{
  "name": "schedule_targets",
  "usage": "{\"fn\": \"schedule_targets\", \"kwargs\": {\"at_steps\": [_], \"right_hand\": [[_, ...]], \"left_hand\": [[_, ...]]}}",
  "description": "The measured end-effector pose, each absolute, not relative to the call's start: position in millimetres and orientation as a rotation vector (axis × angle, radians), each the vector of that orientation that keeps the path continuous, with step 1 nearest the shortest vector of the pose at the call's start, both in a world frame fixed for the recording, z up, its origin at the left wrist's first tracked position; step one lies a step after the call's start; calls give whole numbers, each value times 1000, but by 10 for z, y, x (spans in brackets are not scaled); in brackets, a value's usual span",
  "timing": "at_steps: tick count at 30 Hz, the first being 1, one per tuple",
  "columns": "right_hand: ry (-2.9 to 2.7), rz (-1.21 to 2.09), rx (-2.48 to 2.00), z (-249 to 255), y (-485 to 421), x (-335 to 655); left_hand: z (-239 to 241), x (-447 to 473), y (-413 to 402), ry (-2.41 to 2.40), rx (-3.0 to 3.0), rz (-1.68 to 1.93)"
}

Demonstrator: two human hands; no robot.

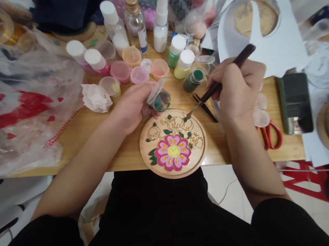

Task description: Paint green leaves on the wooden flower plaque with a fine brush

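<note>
My left hand point(139, 104) is closed around a small clear cup point(161, 100) with a flip lid and dark green paint inside, tilted above the board. In my right hand point(235, 87) is a palette knife point(213, 89) with a dark handle. Its metal tip meets a small green leaf at the upper right of a round wooden board point(178, 172). The board carries a pink flower point(173, 151) with a yellow centre, dark green leaves and gold scroll outlines, and it overhangs the table's front edge. Black tweezers point(205, 109) lie beside my right hand.
Behind the board stand several paint cups point(139, 74) and white-capped bottles point(184, 63), with an open green paint jar point(194, 80). Crumpled tissue point(96, 97) and a plastic bag point(18, 104) sit left. Red-handled scissors point(271, 135) and a phone point(296, 103) lie right.
</note>
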State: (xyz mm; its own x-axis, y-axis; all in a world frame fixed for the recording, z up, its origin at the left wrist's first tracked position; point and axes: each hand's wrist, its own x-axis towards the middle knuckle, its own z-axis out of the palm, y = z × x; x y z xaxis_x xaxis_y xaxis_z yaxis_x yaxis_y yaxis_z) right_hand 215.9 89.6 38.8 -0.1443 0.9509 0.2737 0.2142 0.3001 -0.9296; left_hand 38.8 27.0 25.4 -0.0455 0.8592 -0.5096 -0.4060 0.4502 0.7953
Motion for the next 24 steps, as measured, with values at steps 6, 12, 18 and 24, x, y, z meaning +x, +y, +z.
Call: {"fn": "schedule_targets", "kwargs": {"at_steps": [6,12,18,24], "right_hand": [[-1541,953,-1102,377,891,2133],[-1576,962,-1086,370,889,2164],[-1534,943,-1003,345,909,2189],[-1529,926,-1029,331,919,2175]], "left_hand": [[279,398,270,1230,502,1077],[267,399,266,1219,504,1082],[263,392,266,1191,501,1086],[250,390,270,1191,494,1105]]}}
